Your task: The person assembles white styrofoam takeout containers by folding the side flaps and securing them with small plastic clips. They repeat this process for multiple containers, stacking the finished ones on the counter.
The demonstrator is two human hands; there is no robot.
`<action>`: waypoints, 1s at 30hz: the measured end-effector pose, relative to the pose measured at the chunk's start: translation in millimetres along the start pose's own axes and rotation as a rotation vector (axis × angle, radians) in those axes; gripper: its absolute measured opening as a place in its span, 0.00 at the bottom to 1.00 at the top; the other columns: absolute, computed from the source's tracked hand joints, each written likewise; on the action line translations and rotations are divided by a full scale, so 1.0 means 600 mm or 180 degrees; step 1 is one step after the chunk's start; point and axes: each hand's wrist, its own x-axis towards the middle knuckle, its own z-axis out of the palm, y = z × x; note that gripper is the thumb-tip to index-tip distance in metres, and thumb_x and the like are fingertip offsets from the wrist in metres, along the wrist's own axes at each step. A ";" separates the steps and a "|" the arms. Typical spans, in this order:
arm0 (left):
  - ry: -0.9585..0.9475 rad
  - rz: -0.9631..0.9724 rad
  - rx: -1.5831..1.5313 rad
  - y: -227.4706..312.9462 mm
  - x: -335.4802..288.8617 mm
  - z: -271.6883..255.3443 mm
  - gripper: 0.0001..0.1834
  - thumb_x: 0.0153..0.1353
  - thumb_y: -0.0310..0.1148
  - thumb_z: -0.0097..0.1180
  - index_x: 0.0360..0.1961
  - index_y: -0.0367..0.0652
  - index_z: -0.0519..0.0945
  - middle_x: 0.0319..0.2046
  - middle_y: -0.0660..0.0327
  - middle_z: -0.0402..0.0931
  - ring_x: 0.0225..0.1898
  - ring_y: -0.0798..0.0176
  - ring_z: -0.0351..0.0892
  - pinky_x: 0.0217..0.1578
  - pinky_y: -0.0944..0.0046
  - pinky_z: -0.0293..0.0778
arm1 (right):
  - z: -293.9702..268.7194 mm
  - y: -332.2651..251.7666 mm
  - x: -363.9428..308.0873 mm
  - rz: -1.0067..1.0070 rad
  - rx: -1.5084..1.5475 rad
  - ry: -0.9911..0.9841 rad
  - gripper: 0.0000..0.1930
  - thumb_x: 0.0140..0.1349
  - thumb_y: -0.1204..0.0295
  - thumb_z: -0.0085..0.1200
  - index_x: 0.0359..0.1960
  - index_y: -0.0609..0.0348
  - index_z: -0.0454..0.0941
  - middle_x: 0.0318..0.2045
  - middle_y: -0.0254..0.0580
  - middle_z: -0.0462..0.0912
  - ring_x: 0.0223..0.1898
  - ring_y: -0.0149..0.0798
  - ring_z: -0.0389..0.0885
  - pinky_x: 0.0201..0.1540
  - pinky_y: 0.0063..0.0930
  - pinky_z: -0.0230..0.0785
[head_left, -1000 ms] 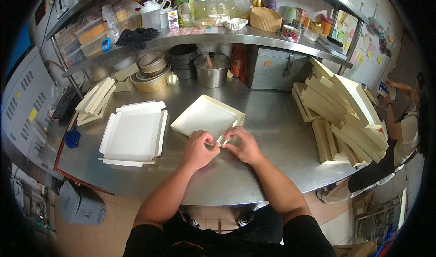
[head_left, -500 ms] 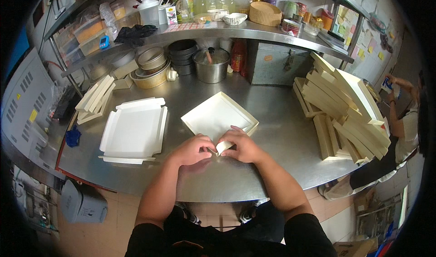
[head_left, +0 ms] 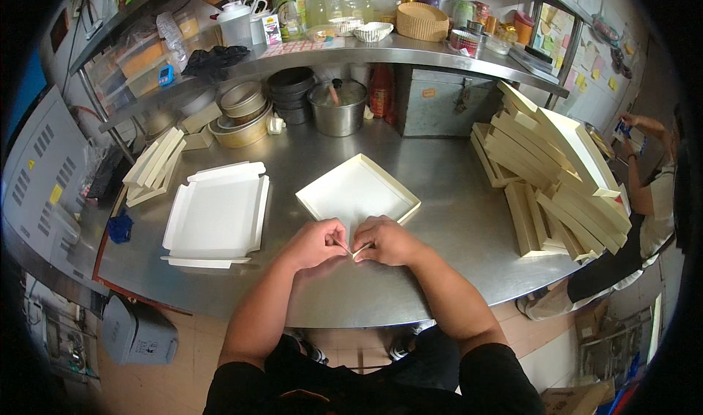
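A shallow cardboard box (head_left: 359,180), white inside with cream walls, lies turned cornerwise on the steel table in front of me. My left hand (head_left: 320,243) pinches the wall on the left of its near corner. On the other side of that corner, my right hand (head_left: 384,241) grips the wall between thumb and fingers. The two walls meet in a point between my hands, and my fingers hide part of them. To the left lies a flat cardboard blank (head_left: 216,213), its side flaps partly raised.
Folded cardboard boxes (head_left: 549,173) are piled high on the right, with a smaller stack (head_left: 155,166) at the left. Pans, a lidded pot (head_left: 338,109) and a metal case (head_left: 447,101) line the back under a loaded shelf (head_left: 329,57). Another person (head_left: 648,188) stands at the right.
The pale flap that stood up at the near corner under my right hand is folded down. My right fingers have closed over that wall. The view has shifted slightly.
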 end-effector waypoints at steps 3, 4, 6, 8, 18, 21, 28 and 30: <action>0.0110 0.0007 0.0138 0.016 -0.002 0.004 0.12 0.60 0.24 0.76 0.40 0.40 0.83 0.35 0.64 0.89 0.37 0.69 0.87 0.43 0.62 0.82 | 0.007 0.000 -0.004 -0.0035 0.0163 0.0154 0.11 0.62 0.63 0.74 0.43 0.50 0.91 0.44 0.35 0.90 0.52 0.49 0.87 0.60 0.48 0.73; 0.0059 -0.0093 0.0277 0.020 -0.002 0.004 0.12 0.59 0.25 0.76 0.39 0.40 0.84 0.37 0.63 0.89 0.39 0.68 0.87 0.44 0.62 0.82 | 0.011 -0.001 -0.006 0.0047 0.0161 0.0098 0.11 0.62 0.63 0.74 0.43 0.50 0.91 0.44 0.35 0.90 0.51 0.49 0.87 0.61 0.48 0.72; -0.0024 -0.0291 0.0568 0.027 -0.004 -0.001 0.12 0.57 0.27 0.78 0.39 0.41 0.85 0.41 0.63 0.88 0.43 0.65 0.87 0.47 0.60 0.82 | 0.017 -0.003 -0.004 0.0189 0.0154 -0.0013 0.10 0.63 0.63 0.73 0.43 0.50 0.91 0.43 0.36 0.91 0.50 0.50 0.87 0.61 0.49 0.72; 0.0091 0.0430 0.0821 0.009 -0.004 0.007 0.13 0.56 0.30 0.79 0.38 0.43 0.86 0.46 0.62 0.85 0.51 0.60 0.84 0.53 0.57 0.80 | 0.016 0.003 -0.004 0.0111 0.0053 0.0009 0.11 0.63 0.62 0.73 0.43 0.50 0.90 0.43 0.36 0.91 0.50 0.49 0.87 0.61 0.48 0.71; 0.0702 0.0665 0.2071 0.012 0.010 0.054 0.12 0.62 0.36 0.75 0.39 0.41 0.86 0.46 0.53 0.83 0.55 0.44 0.79 0.58 0.47 0.78 | 0.016 0.012 0.001 -0.0205 0.0162 0.1408 0.10 0.62 0.70 0.72 0.44 0.51 0.88 0.38 0.41 0.89 0.44 0.51 0.86 0.56 0.45 0.73; 0.1311 0.0992 0.2351 0.015 0.004 0.022 0.09 0.66 0.33 0.69 0.40 0.39 0.85 0.45 0.51 0.83 0.53 0.42 0.80 0.57 0.46 0.78 | 0.012 0.006 0.001 -0.0170 -0.0004 0.2467 0.08 0.63 0.73 0.69 0.43 0.54 0.87 0.37 0.43 0.88 0.42 0.51 0.85 0.55 0.44 0.73; 0.2632 0.0951 0.3147 0.065 -0.142 -0.226 0.09 0.71 0.30 0.63 0.48 0.37 0.82 0.47 0.46 0.82 0.54 0.37 0.79 0.56 0.42 0.78 | 0.026 0.018 -0.002 0.0282 0.0345 0.2277 0.07 0.66 0.77 0.65 0.45 0.57 0.88 0.35 0.44 0.87 0.40 0.46 0.84 0.47 0.39 0.78; 0.3102 0.0665 0.3463 0.066 -0.197 -0.311 0.09 0.72 0.29 0.63 0.49 0.37 0.82 0.47 0.44 0.82 0.54 0.36 0.80 0.57 0.42 0.77 | 0.038 0.027 0.004 0.0396 0.0489 0.2204 0.07 0.67 0.77 0.66 0.45 0.57 0.88 0.36 0.44 0.88 0.40 0.45 0.84 0.46 0.38 0.78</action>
